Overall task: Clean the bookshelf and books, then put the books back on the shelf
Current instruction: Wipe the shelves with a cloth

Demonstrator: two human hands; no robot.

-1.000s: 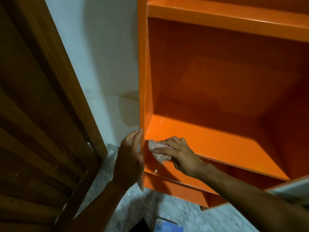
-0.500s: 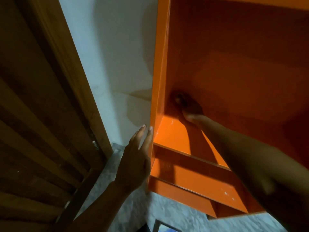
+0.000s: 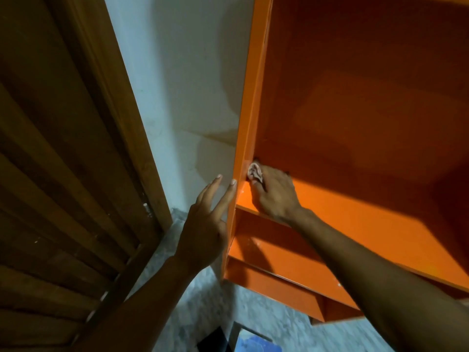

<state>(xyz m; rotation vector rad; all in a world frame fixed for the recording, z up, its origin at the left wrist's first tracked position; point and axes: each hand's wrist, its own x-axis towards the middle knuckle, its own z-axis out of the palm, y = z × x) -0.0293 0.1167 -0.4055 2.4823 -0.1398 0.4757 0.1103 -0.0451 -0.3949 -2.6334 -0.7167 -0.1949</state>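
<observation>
Pinching a cloth (image 3: 254,172) into the bookshelf (image 3: 355,123) corner, the right hand (image 3: 275,196) worked nearest, while the left hand (image 3: 203,235), fingers spread, braced outside.

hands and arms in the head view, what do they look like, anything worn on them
Both arms are bare as far as the view shows: no sleeves in sight. The left hand and the right hand wear no gloves, and no watch, band or ring shows on either. The left hand's fingernails look pale and a little long. The light is dim, so finer marks cannot be told.
</observation>
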